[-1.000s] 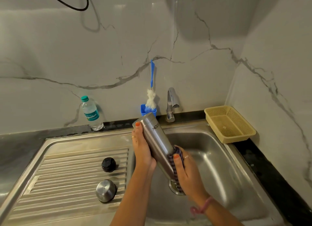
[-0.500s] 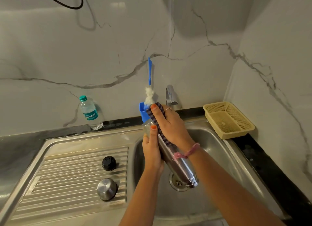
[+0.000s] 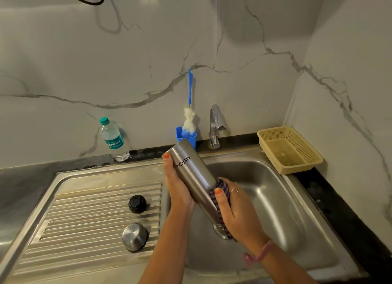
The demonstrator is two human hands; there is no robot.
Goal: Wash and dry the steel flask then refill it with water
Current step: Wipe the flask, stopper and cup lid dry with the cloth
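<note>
While both hands work over the sink (image 3: 301, 201), the holdings stand as follows, each placed against that sink.

Steel flask (image 3: 192, 174): held tilted above the basin, base up toward the back wall, mouth end down toward the drain; lettering on its side reads upside down.
Left hand (image 3: 177, 190): wrapped around the flask's left side, thumb tip near the base, fingers closed on the body.
Right hand (image 3: 235, 213): closed around the lower part of the flask, pressing a checked cloth (image 3: 221, 195) against the steel; a ring and a pink wristband show.
Black cap (image 3: 137, 204): on the ribbed drainboard left of the basin.
Steel lid (image 3: 134, 236): same drainboard, nearer the front edge, apart from the cap.
Tap (image 3: 215, 126): behind the basin, no stream visible.
Blue holder (image 3: 186, 136): behind the basin, left of the tap, with a bottle brush (image 3: 189, 114) standing in it.
Plastic water bottle (image 3: 113, 139): on the counter behind the drainboard, capped.
Yellow basket (image 3: 289, 150): on the counter at the sink's right rear corner.
</note>
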